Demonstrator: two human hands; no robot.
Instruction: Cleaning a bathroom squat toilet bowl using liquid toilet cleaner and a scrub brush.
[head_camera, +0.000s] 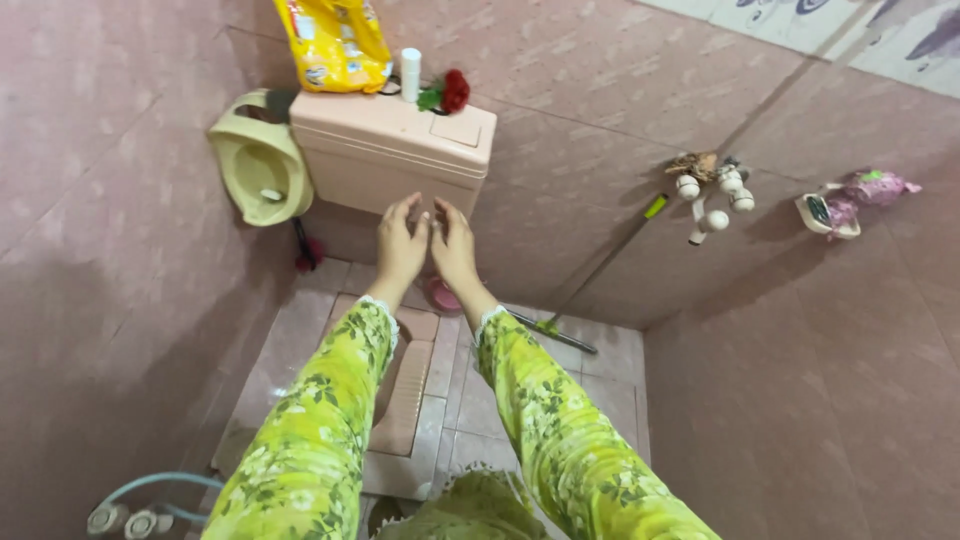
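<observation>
Both my arms, in yellow-green floral sleeves, reach forward side by side. My left hand (401, 243) and my right hand (456, 247) are held up with fingers spread, empty, just below the front of a pink wall-mounted cistern (385, 150). The two hands almost touch each other. Below them lies a pink squat toilet pan (405, 395) set in the tiled floor, and a small pink round object (441, 297) sits just behind my right wrist.
On the cistern top rest a yellow packet (335, 45), a white bottle (410, 73) and a red flower (453, 90). A pale yellow basin (258, 165) hangs left. Taps (718, 195) and a pink holder (845, 205) are on the right wall. A brush (307, 252) and hose (150, 490) stand lower left.
</observation>
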